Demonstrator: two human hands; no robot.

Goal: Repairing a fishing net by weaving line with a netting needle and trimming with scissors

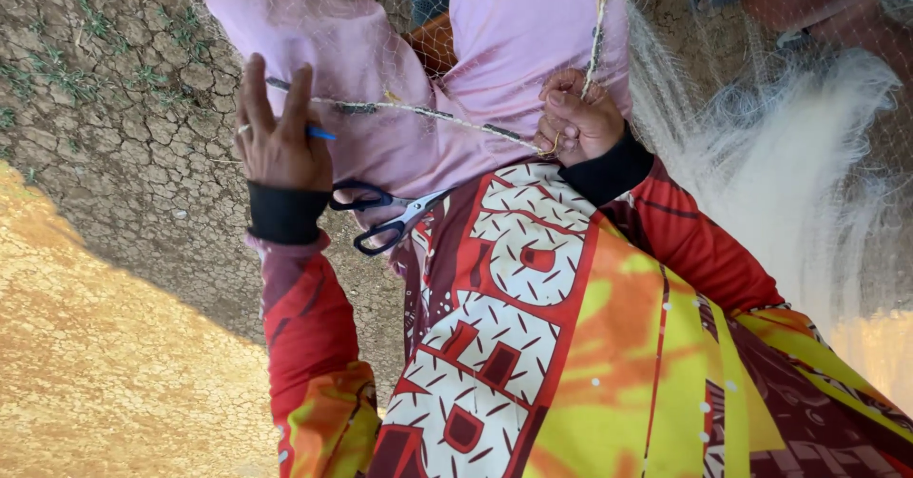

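Observation:
My left hand point(278, 140) is raised with its back to me, fingers stretched up, and a thin blue tool point(321, 134) sticks out from its palm side. Its fingertips reach a speckled cord point(418, 110) that runs taut across my pink-trousered lap point(514, 31) to my right hand point(580, 121). That hand is closed on the cord, where a yellowish line point(597, 31) rises from it. Fine fishing net point(789, 155) drapes over my legs. Black-handled scissors point(390, 216) lie on my lap just below the left wrist, untouched.
Dry cracked earth point(124, 88) with sparse grass lies at the left, and a sunlit patch point(105, 364) at the lower left. The white net piles up at the right. Another person's limb point(818, 7) shows at the top right corner.

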